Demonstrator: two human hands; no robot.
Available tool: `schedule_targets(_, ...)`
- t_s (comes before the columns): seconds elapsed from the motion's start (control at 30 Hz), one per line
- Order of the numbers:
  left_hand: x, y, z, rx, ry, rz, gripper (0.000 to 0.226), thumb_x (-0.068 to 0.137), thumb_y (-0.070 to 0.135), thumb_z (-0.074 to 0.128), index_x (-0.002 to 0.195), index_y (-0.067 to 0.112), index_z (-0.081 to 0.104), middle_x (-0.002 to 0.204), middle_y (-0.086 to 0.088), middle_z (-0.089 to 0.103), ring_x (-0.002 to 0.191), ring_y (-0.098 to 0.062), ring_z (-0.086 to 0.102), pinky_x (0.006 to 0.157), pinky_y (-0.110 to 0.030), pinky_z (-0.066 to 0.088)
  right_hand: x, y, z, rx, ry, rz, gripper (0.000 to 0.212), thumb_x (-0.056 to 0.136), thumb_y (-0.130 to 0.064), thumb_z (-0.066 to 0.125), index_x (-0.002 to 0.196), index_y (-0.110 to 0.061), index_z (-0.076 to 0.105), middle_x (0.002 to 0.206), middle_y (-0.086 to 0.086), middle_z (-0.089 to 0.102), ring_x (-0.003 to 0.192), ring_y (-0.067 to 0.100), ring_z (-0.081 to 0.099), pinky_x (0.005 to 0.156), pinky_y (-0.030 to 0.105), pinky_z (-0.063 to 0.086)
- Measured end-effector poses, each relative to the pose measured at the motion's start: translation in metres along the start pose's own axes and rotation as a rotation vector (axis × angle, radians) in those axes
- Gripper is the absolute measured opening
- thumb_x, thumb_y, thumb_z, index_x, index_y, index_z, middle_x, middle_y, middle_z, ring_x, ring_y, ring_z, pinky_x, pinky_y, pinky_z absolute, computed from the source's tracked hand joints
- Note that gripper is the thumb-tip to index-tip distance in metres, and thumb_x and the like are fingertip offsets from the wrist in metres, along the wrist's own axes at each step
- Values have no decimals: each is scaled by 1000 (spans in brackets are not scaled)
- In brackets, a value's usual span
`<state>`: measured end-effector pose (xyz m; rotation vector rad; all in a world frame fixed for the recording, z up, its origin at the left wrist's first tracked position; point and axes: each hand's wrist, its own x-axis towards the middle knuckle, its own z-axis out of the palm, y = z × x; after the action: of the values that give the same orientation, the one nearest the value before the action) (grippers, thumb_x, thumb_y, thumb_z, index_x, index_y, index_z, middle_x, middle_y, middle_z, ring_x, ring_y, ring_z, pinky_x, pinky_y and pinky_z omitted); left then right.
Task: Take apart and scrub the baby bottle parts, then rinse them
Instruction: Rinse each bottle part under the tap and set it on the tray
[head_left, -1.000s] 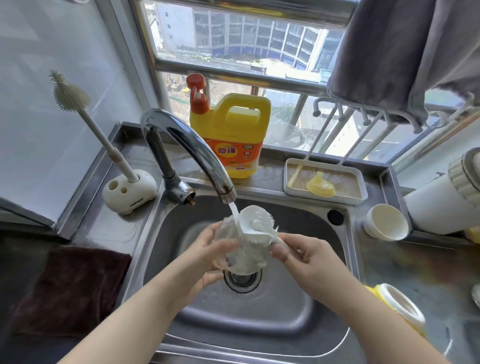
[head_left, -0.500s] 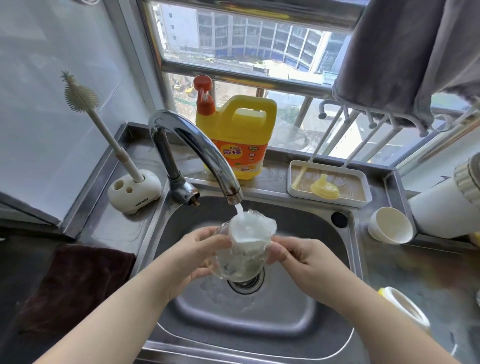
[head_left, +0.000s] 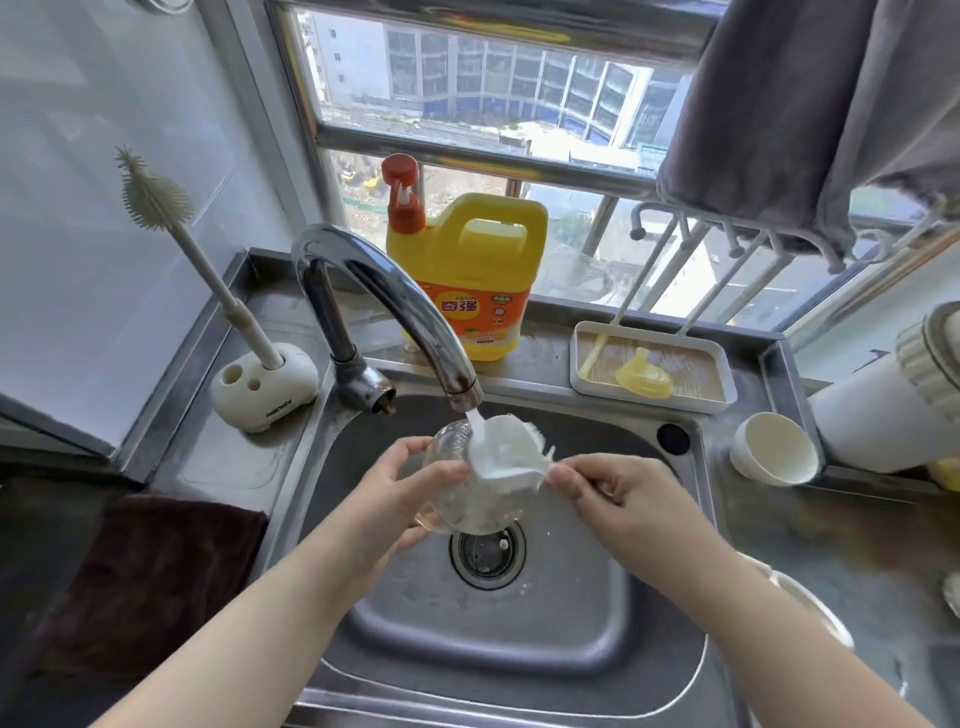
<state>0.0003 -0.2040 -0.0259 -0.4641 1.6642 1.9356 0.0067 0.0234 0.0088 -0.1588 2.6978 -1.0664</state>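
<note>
My left hand (head_left: 402, 499) grips a clear baby bottle (head_left: 470, 501) over the sink (head_left: 519, 639), just above the drain. My right hand (head_left: 621, 493) pinches a white bristly bottle brush (head_left: 511, 449) whose head sticks out of the bottle's mouth. Water runs from the chrome tap (head_left: 395, 312) onto the brush and into the bottle. A yellow bottle nipple part (head_left: 643, 375) lies in the white tray (head_left: 582, 374) behind the sink. A yellow-and-white bottle ring (head_left: 810, 608) on the counter at right is partly hidden by my right forearm.
A yellow dish-soap jug (head_left: 470, 275) stands behind the tap. A thin brush in a white holder (head_left: 265, 387) stands at left. A white cup (head_left: 774, 447) and a white appliance (head_left: 883, 410) sit at right. A dark cloth (head_left: 150, 582) lies left of the sink.
The brush head went down into the bottle half a second ago and has come back up out of the mouth. Both hands stay under the running tap.
</note>
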Motion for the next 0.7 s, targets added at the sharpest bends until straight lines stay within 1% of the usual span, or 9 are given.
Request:
schedule_targets(0.1,-1,0,-2,12,12,20,82,40,48,76,116,28,54,107,-5,69,90,-19,70,78,-32,54,-7,-8,2,-116,-81,-29,23,90,-52,48,88,-36,65,56,-19,52,52,5,44,54,25,36)
schedule_targets(0.17,-3,-1,-9,101,41,55,89,37,48,79,120,31,52,108,-4,65,96,-19,68,82,-33,54,-12,-3,-9,-230,-111,58,26,89,-53,47,87,-36,66,59,-25,53,55,3,47,57,25,39)
schedule_targets(0.23,-6,-2,-14,280,42,107,100,37,49,83,128,37,44,116,4,56,105,-11,61,90,-32,51,-11,2,-16,-121,-75,187,25,88,-51,51,80,-34,67,55,-17,56,53,3,50,60,26,44)
schedule_targets(0.27,-8,-3,-14,364,30,140,108,38,48,85,135,41,38,123,9,50,110,-4,55,96,-29,47,-10,1,-17,-35,-45,231,26,88,-49,53,76,-32,68,53,-13,58,51,3,50,59,22,44)
schedule_targets(0.37,-13,-1,-11,541,-28,224,119,51,33,90,144,44,17,132,19,28,118,12,37,105,-19,32,-2,-9,-8,131,-95,316,34,86,-51,55,71,-25,70,55,-14,64,41,0,41,46,14,32)
schedule_targets(0.43,-14,-4,-8,564,-53,240,125,50,31,91,143,47,8,131,25,22,124,8,36,109,-23,32,1,-17,4,236,-157,358,37,84,-55,56,75,-23,72,68,-8,72,38,-2,40,47,15,31)
schedule_targets(0.53,-15,-10,-8,538,-81,242,135,38,45,91,143,50,6,129,37,18,127,-5,41,105,-37,43,2,-25,17,348,-181,406,33,83,-49,62,82,-19,74,70,-3,71,33,-4,43,37,8,27)
schedule_targets(0.6,-16,-13,-10,450,-80,211,131,35,50,92,141,50,15,137,27,21,124,-7,46,101,-37,47,1,-26,21,437,-176,421,27,81,-44,66,85,-18,74,69,-3,69,33,-4,43,35,8,28)
schedule_targets(0.7,-21,-13,-4,141,-109,167,93,48,66,80,129,59,35,136,14,45,114,-13,60,97,-44,49,-3,-27,23,495,-175,420,22,78,-38,71,91,-19,73,62,-12,67,39,-5,48,39,7,31)
